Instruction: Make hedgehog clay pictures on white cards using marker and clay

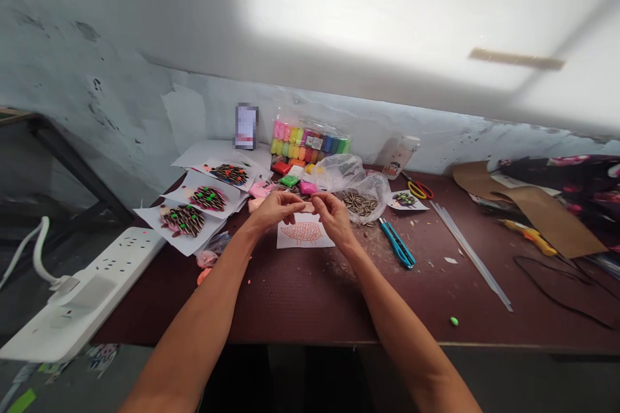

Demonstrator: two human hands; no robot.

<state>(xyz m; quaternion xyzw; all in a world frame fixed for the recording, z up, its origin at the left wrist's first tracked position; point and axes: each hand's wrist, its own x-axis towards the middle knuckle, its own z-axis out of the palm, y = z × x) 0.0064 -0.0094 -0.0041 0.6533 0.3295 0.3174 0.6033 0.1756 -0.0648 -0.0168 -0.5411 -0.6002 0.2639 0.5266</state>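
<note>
My left hand (275, 210) and my right hand (334, 216) meet over the middle of the table, fingers pinched. Between their fingertips is a small pale pink piece of modelling clay (308, 207), partly hidden by the fingers. Just below them lies a white paper with an orange hedgehog-like drawing (303, 233). Behind the hands are clay packets in green (289, 181) and bright pink (309, 188). A clear plastic bag of striped sunflower seeds (359, 202) sits beyond my right hand.
Papers bearing seed-covered hedgehogs (184, 221) are stacked at left, near a white power strip (82, 297). To the right lie a teal utility knife (397, 244), scissors (420, 190), clear glue sticks (472, 257) and a yellow glue gun (530, 237). A white bottle (401, 156) stands behind.
</note>
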